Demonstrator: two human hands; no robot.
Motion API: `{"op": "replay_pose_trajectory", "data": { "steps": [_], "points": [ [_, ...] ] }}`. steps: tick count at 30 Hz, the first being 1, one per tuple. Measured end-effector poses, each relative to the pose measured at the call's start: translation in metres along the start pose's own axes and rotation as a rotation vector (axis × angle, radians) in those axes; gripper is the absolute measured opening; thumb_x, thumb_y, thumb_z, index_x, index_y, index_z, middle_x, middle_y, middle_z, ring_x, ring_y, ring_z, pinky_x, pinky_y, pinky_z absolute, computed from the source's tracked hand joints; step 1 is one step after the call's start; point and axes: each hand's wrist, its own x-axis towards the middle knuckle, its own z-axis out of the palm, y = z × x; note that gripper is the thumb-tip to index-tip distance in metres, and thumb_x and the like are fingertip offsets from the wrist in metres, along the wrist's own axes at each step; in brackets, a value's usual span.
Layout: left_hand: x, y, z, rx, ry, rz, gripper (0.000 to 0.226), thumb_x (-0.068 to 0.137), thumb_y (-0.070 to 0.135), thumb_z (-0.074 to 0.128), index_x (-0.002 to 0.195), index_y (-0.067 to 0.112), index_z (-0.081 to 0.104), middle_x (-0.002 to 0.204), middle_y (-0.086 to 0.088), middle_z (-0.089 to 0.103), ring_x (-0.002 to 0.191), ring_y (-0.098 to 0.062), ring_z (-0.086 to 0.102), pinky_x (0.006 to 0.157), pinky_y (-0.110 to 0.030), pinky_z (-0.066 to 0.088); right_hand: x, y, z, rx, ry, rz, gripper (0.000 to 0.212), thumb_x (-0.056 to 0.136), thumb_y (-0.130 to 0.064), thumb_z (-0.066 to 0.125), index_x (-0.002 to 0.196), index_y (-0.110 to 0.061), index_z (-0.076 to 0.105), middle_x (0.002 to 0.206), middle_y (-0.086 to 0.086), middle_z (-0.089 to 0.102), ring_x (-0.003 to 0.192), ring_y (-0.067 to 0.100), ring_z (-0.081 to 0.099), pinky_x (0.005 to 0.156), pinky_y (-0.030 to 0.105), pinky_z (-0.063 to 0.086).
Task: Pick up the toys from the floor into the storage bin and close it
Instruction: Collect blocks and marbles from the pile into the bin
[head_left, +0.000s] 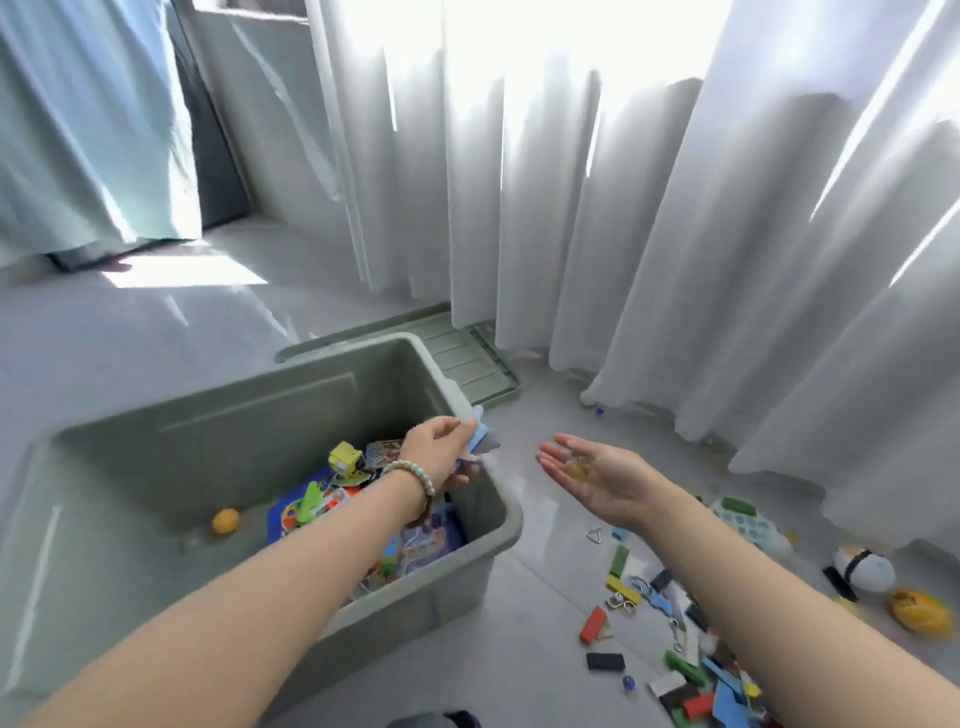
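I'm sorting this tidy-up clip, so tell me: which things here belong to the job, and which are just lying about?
Job: bin, lid, blue pieces in left grip, amber bits on right grip, blocks on floor, ball toy, yellow toy.
Just there: curtains, bracelet.

Open green bin (208, 431) part-filled; colourful toys (680, 670) scattered beside it.
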Motion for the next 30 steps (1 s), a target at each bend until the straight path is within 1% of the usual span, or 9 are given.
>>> {"op": "replay_pose_trajectory", "data": {
  "steps": [4,7,10,12,14,15,19,23,30],
  "points": [
    [-0.005,-0.033,-0.102,0.058,0.281,-0.105,0.023,0.091,0.031,0.056,0.085,0.009,0.060,0.054,-0.004,0.048,0.028,-0.006,0.041,0.033,-0.014,0.034,0.008,0.048,0.073,-0.118,-0.109,0.113,0.033,0.098,-0.001,0.041,0.130,0.008,0.043,0.118,0.023,0.056,0.093,0.028,0.062,0.059,0.026,0.058],
    [-0.004,-0.064,-0.147,0.024,0.344,-0.214,0.019,0.095,0.025,0.049,0.085,0.010,0.056,0.066,-0.012,0.053,0.029,-0.007,0.047,0.030,-0.013,0.038,0.029,0.082,0.100,-0.195,-0.050,0.194,0.026,0.098,-0.001,0.039,0.122,0.003,0.045,0.120,0.023,0.052,0.114,0.034,0.056,0.054,0.028,0.057],
    [-0.002,-0.081,-0.165,-0.154,0.313,-0.308,0.018,0.097,0.018,0.047,0.110,0.006,0.053,0.088,-0.017,0.059,0.059,-0.018,0.060,0.037,-0.019,0.050,0.047,0.105,0.111,-0.234,0.008,0.184,0.036,0.096,0.000,0.038,0.131,0.005,0.038,0.133,0.025,0.044,0.122,0.035,0.050,0.085,0.033,0.055],
    [0.003,-0.086,-0.169,-0.251,0.279,-0.298,0.030,0.096,0.013,0.049,0.123,0.001,0.050,0.110,-0.019,0.056,0.084,-0.026,0.064,0.060,-0.025,0.058,0.056,0.112,0.114,-0.208,0.010,0.139,0.045,0.096,0.004,0.032,0.141,0.004,0.030,0.142,0.022,0.040,0.128,0.035,0.045,0.105,0.038,0.042],
    [0.009,-0.086,-0.170,-0.270,0.272,-0.267,0.041,0.095,0.010,0.050,0.134,-0.001,0.043,0.114,-0.018,0.055,0.103,-0.030,0.060,0.086,-0.034,0.054,0.059,0.115,0.116,-0.229,-0.026,0.105,0.051,0.094,0.008,0.028,0.145,-0.001,0.027,0.144,0.019,0.040,0.131,0.033,0.043,0.104,0.038,0.041],
    [0.010,-0.083,-0.168,-0.264,0.267,-0.257,0.045,0.095,0.009,0.050,0.138,0.000,0.038,0.112,-0.019,0.057,0.103,-0.030,0.060,0.089,-0.034,0.052,0.059,0.114,0.116,-0.269,-0.046,0.097,0.054,0.093,0.009,0.028,0.145,-0.003,0.028,0.145,0.017,0.040,0.131,0.032,0.043,0.101,0.038,0.043],
    [0.012,-0.070,-0.162,-0.102,0.259,-0.209,0.047,0.095,0.013,0.050,0.139,0.007,0.038,0.077,-0.001,0.053,0.065,-0.010,0.051,0.056,-0.019,0.046,0.051,0.104,0.109,-0.394,-0.094,0.077,0.051,0.091,0.007,0.032,0.139,-0.008,0.040,0.142,0.012,0.045,0.127,0.028,0.048,0.102,0.038,0.043],
    [0.003,-0.043,-0.137,0.025,0.242,-0.101,0.036,0.094,0.017,0.052,0.129,0.010,0.050,0.105,-0.005,0.059,0.086,-0.015,0.061,0.073,-0.027,0.052,0.029,0.071,0.092,-0.528,-0.101,0.003,0.044,0.092,0.005,0.036,0.133,-0.009,0.047,0.134,0.009,0.051,0.123,0.026,0.051,0.101,0.037,0.043],
    [-0.031,0.002,-0.045,0.284,0.005,0.235,0.020,0.092,0.017,0.053,0.110,0.011,0.059,0.100,-0.008,0.064,0.073,-0.011,0.057,0.072,-0.027,0.052,-0.019,0.011,0.002,-0.709,0.046,-0.144,0.027,0.094,-0.003,0.045,0.117,-0.014,0.055,0.124,0.008,0.059,0.110,0.024,0.059,0.092,0.034,0.048]
  ]
}}
